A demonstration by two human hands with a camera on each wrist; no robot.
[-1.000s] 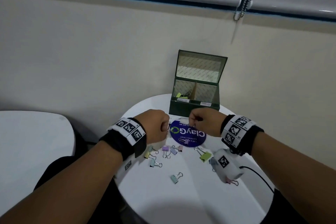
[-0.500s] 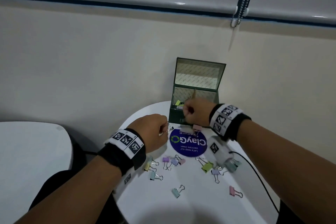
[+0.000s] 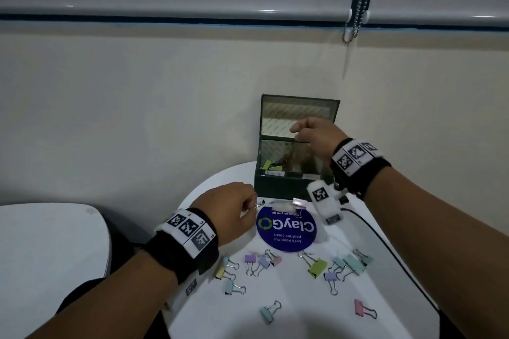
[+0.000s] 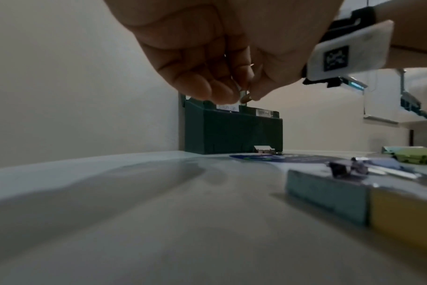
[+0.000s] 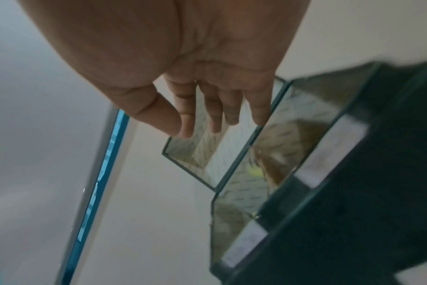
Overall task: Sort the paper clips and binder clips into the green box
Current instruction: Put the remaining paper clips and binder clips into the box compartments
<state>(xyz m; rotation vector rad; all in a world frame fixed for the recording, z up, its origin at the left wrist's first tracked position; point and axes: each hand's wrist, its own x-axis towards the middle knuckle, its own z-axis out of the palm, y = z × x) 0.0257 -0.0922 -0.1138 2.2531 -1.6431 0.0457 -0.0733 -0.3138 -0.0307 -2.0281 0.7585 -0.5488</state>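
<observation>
The green box (image 3: 281, 187) stands open at the back of the round white table (image 3: 303, 319), its mirrored lid upright. Yellow-green clips lie in its left compartment. My right hand (image 3: 298, 129) hovers over the box with its fingers (image 5: 215, 125) straight and nothing in them. My left hand (image 3: 252, 205) is low in front of the box's left corner and pinches a small metal paper clip (image 3: 256, 202), also seen in the curled fingers (image 4: 241, 96). Several pastel binder clips (image 3: 318, 267) lie scattered on the near half of the table.
A round blue sticker (image 3: 286, 228) lies in front of the box, with a silver binder clip (image 3: 299, 202) at its far edge. A black cable (image 3: 385, 250) runs along the table's right side. Another white table (image 3: 49, 242) stands at the left. A wall is right behind the box.
My right hand has risen from beside the sticker to above the box, and its fingers have straightened from a fist. My left hand has kept its pinch and hardly moved.
</observation>
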